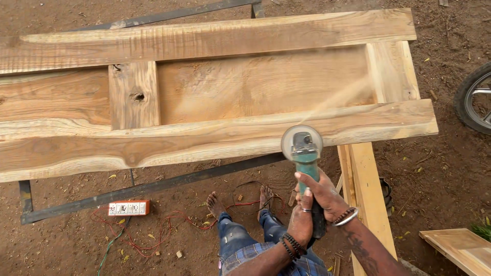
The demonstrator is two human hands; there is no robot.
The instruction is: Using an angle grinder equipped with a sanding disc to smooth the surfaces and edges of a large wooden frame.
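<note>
A teal angle grinder (304, 148) with a round sanding disc rests against the near edge of a long wooden door frame (204, 138) lying flat on a metal stand. A stream of sawdust sprays up and to the right from the disc. My right hand (325, 194) grips the grinder's body from the right. Just below it, my left hand (302, 220) wraps the rear of the handle. Both wrists wear bead bracelets. My legs in jeans and bare feet (217, 204) stand on the dirt below.
An orange and white power strip (129, 207) with red wires lies on the ground to the left. Wooden planks (365, 189) lean under the frame's right end. A wheel (475, 99) shows at the right edge, a wood panel (460, 248) at bottom right.
</note>
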